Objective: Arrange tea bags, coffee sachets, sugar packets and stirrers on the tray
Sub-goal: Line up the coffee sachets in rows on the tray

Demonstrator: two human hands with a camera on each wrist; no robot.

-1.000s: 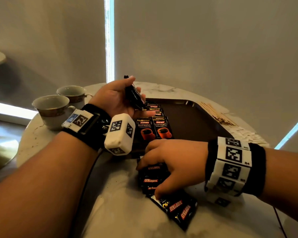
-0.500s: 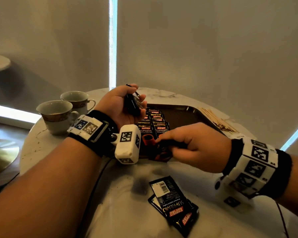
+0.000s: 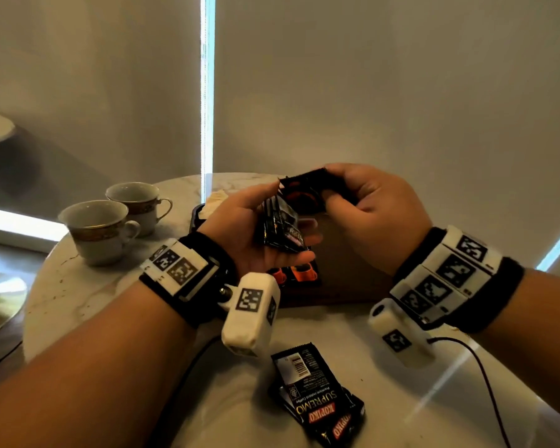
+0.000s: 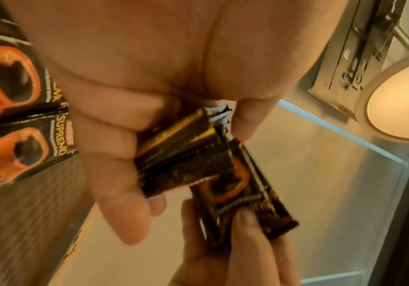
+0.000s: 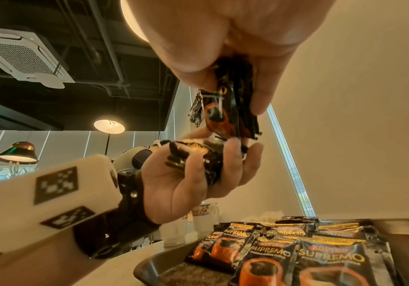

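My left hand (image 3: 285, 218) is palm up above the dark brown tray (image 3: 346, 279) and grips a stack of black coffee sachets (image 3: 280, 231), also seen in the left wrist view (image 4: 181, 154). My right hand (image 3: 333, 189) pinches a small bunch of coffee sachets (image 3: 304, 192) between thumb and fingers. It holds them against the top of the left stack (image 5: 198, 154). Rows of coffee sachets (image 5: 296, 251) lie flat on the tray's near left part. Several loose sachets (image 3: 314, 399) lie on the table in front of the tray. No stirrers show now.
Two teacups (image 3: 97, 231) (image 3: 133, 202) stand at the left of the round marble table (image 3: 110, 292). White packets (image 3: 215, 200) sit by the tray's far left corner. A thin cable (image 3: 485, 376) runs from my right wrist across the table's right side.
My right hand took sachets from the pile on the table and carried them up to my left hand. Both hands now sit higher above the tray, and the pile is smaller.
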